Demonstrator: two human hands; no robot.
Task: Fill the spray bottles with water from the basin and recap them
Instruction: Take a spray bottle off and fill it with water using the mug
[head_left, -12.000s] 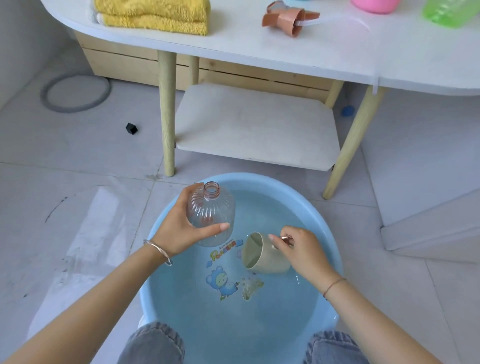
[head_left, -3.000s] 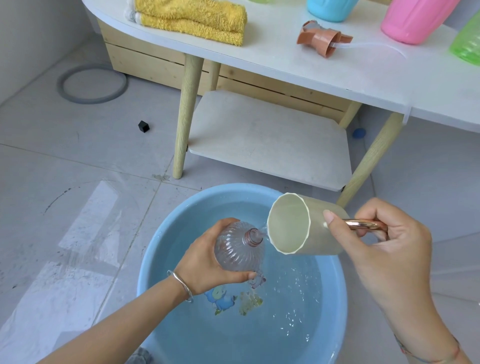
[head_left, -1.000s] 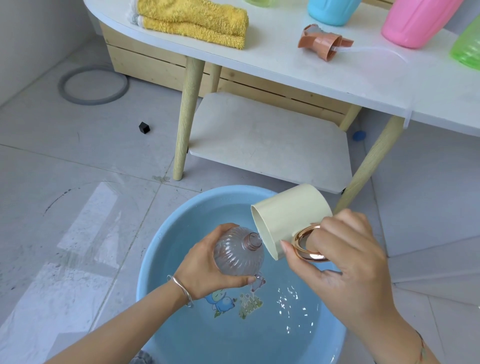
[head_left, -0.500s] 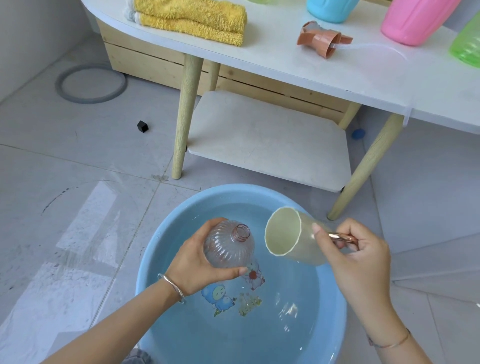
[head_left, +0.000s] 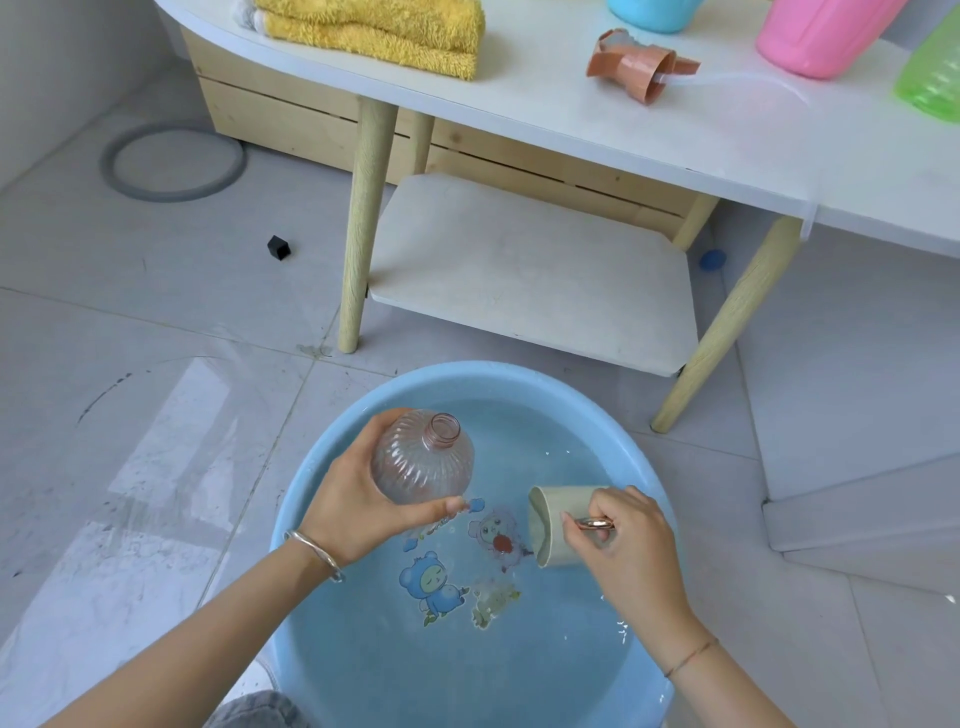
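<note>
The picture's edges crop the pink bottle (head_left: 815, 36) and green bottle (head_left: 932, 78).

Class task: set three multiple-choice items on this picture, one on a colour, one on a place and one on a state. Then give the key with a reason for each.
1. The basin is: A blue; B pink; C green.
2. The orange spray head lies: A in the basin; B on the white table; C under the table.
3. The clear bottle is: A capped; B uncapped, gripped by the left hand; C lying in the basin.

Key:
1 A, its rim and wall are blue.
2 B, it lies on the tabletop.
3 B, its neck is open and fingers wrap its body.
</note>
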